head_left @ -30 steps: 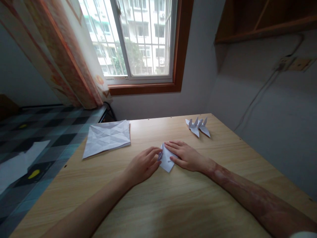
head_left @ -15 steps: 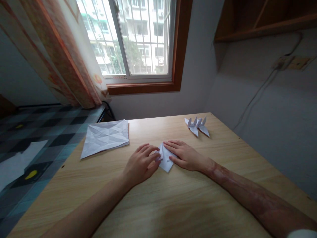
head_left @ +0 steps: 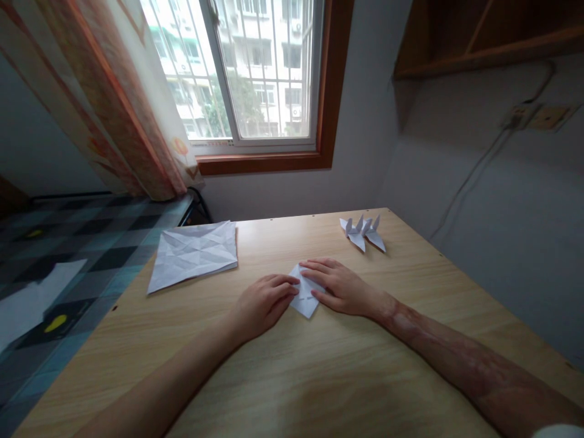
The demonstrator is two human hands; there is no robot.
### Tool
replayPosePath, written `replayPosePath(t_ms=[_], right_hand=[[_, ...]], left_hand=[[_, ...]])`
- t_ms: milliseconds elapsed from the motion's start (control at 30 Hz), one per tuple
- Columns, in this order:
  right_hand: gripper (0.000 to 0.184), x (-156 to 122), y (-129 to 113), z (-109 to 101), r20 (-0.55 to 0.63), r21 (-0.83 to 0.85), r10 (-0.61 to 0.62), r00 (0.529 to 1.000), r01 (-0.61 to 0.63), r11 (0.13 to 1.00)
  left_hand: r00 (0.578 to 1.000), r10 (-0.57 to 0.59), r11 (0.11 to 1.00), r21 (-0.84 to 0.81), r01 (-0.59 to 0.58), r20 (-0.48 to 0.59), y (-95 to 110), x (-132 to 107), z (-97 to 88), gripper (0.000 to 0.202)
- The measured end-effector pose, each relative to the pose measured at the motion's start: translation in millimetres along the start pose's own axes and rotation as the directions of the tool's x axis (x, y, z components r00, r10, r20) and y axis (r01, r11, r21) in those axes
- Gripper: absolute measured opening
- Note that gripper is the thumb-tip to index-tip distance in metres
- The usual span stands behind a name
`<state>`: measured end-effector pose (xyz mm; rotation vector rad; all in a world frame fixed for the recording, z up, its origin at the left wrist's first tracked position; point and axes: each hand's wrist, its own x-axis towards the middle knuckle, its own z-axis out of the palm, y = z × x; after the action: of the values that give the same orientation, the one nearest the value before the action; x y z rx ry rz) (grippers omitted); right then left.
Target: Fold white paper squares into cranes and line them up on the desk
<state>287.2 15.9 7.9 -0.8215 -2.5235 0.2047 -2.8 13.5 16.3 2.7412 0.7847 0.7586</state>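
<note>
A small folded white paper piece (head_left: 305, 300) lies flat on the wooden table (head_left: 319, 365) near its middle. My left hand (head_left: 262, 303) rests on the table with its fingertips pressed on the paper's left edge. My right hand (head_left: 340, 286) lies flat with fingers stretched over the paper's right side and top. Both hands press the paper down between them; part of it is hidden under the fingers.
A creased sheet of white paper (head_left: 194, 254) lies at the table's back left. Two finished folded paper figures (head_left: 364, 232) stand at the back right. A wall runs along the right, a window with a curtain behind, and a checked bed at the left.
My left hand's fingers have flattened down onto the paper's left edge. The right hand has stayed in place on the paper.
</note>
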Motion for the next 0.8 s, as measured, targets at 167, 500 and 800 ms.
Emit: replayPosePath(t_ms=[167,500,800], right_hand=[[0.054,-0.4,0.1,1.6,0.059,0.038,-0.027,0.998,0.025,0.999],[0.06,-3.2,3.5,6.8,0.105,0.019,0.111,0.988,-0.113,0.993],[0.047,2.1,0.1,-0.7,-0.001,-0.055,0.05,0.999,-0.05,0.997]], left_hand=[[0.999,0.034,0.997,-0.072,-0.034,-0.001,0.0,-1.3,0.1,0.021],[0.997,0.053,0.998,-0.035,-0.051,0.051,4.2,-0.4,-4.0,0.02],[0.999,-0.03,0.994,0.105,0.027,0.035,14.5,2.2,-8.6,0.018]])
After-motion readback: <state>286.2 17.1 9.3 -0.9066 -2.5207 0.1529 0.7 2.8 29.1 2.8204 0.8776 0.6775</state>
